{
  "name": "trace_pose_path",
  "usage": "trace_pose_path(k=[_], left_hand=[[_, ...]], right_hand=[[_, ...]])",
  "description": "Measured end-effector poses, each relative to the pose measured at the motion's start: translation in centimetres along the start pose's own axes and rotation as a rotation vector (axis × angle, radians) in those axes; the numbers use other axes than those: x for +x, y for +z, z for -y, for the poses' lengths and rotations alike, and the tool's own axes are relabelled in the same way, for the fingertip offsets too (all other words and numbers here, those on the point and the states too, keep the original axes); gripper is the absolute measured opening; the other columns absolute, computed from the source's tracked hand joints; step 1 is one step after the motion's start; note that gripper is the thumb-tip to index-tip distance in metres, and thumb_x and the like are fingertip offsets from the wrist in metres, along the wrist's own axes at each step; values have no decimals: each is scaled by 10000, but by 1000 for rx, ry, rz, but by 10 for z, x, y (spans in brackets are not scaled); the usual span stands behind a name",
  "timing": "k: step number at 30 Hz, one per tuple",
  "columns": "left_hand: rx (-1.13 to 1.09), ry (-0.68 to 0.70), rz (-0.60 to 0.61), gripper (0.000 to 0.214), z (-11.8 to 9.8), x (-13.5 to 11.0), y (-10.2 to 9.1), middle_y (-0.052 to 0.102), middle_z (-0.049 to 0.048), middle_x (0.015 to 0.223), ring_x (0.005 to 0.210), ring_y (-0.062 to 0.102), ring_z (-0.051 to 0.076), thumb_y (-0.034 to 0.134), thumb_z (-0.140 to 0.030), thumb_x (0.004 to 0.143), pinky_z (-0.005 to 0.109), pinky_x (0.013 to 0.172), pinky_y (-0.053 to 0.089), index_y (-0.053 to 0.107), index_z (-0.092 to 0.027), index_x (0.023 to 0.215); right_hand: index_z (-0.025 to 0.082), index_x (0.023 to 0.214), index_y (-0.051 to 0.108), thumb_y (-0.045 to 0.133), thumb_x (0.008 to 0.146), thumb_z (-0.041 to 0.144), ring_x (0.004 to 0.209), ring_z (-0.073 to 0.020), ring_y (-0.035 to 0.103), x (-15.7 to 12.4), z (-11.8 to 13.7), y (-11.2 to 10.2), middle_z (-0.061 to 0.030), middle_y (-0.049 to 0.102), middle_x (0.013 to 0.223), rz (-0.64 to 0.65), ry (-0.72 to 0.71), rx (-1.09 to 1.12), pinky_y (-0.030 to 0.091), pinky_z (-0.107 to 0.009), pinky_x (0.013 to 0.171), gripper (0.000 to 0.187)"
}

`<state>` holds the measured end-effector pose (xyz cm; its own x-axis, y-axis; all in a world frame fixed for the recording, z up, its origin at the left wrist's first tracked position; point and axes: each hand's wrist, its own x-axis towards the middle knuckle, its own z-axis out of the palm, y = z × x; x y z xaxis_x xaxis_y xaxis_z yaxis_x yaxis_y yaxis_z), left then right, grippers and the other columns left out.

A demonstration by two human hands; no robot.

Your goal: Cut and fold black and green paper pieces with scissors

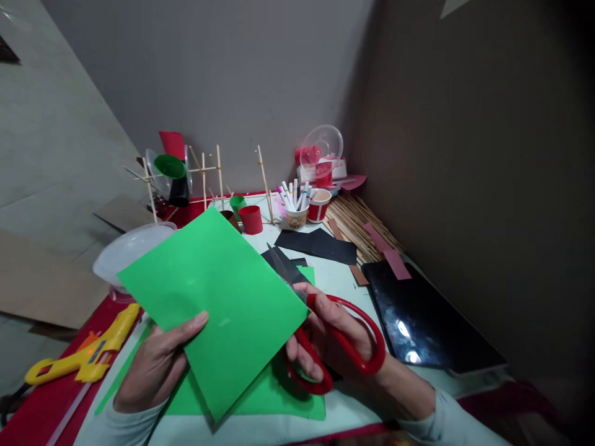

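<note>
The left hand (pixel 160 359) pinches green paper (pixel 218 285) above the table (pixel 337 291). The right hand (pixel 341 325) has its fingers gripping red scissors (pixel 311 301) by the paper's edge. No cut shows; snipping seems left to do.

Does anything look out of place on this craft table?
Slightly: the pink paper strips lie askew across the thin sticks, one overlapping the corner of the glossy black panel, perhaps dropped there.
</note>
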<state>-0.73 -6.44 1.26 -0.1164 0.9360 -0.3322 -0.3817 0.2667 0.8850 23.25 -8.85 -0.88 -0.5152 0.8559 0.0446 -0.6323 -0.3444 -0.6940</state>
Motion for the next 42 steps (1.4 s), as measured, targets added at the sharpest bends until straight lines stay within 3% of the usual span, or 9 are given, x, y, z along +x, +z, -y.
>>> trace_pose_path(k=[4, 10, 20, 26, 31, 36, 39, 42], left_hand=[[-13, 17, -27, 790, -1, 2, -2, 785, 82, 1097, 1059, 704, 375, 880, -170, 590, 409, 897, 607, 634, -250, 1336], [-28, -5, -10, 843, -1, 3, -8, 775, 64, 1133, 1084, 693, 367, 875, -168, 605, 396, 904, 603, 583, -285, 1387], [-44, -5, -45, 874, -3, 0, -4, 791, 44, 1083, 1081, 695, 366, 883, -182, 581, 419, 913, 599, 576, -291, 1392], [-46, -27, -50, 807, -4, -3, -4, 798, 51, 1049, 1061, 704, 363, 867, -176, 606, 410, 890, 612, 606, -266, 1364], [-47, -49, -71, 772, -8, -7, 0, 803, 61, 1019, 1029, 712, 381, 845, -163, 594, 447, 920, 594, 637, -258, 1331], [-76, -234, -79, 583, -18, -13, -4, 811, 41, 866, 996, 717, 411, 783, -205, 629, 546, 839, 612, 724, -299, 1201], [-49, -352, -22, 450, -24, -16, -12, 806, 84, 833, 903, 733, 430, 772, -170, 602, 536, 775, 622, 788, -212, 1050], [-25, -368, 26, 347, -27, -19, -16, 803, 92, 800, 734, 754, 398, 771, -128, 571, 506, 719, 626, 802, -143, 916]], right_hand=[[256, 993, 367, 630, 830, 658, 458, -158, 678, 2, 4, -1, 6, 738, 678, -72, 35, -68, 530, -217, 395, 507], [246, 955, 363, 604, 866, 640, 458, -137, 674, 0, 5, 7, -30, 760, 733, -58, 18, -95, 498, -183, 377, 470], [246, 986, 392, 628, 873, 583, 281, -33, 338, 2, 1, 17, 37, 699, 598, -132, -62, -29, 248, -112, 274, 427], [265, 952, 388, 693, 822, 596, 278, -27, 245, 3, 6, 17, 79, 649, 545, -150, -6, 1, 216, -101, 252, 469], [276, 1072, 425, 670, 837, 602, 282, -33, 275, -5, 16, 14, 83, 633, 592, -106, -36, -33, 237, -124, 265, 471], [236, 1114, 541, 656, 852, 576, 306, -36, 298, -18, 37, 14, 80, 543, 589, -210, -199, -215, 237, -176, 302, 444], [232, 1111, 576, 762, 817, 404, 458, -68, 476, -20, 49, 18, 47, 596, 697, -340, -311, -510, 367, -191, 410, 388], [232, 1079, 580, 827, 752, 280, 726, -142, 639, -14, 53, 26, 0, 692, 841, -430, -380, -782, 503, -263, 654, 413]])
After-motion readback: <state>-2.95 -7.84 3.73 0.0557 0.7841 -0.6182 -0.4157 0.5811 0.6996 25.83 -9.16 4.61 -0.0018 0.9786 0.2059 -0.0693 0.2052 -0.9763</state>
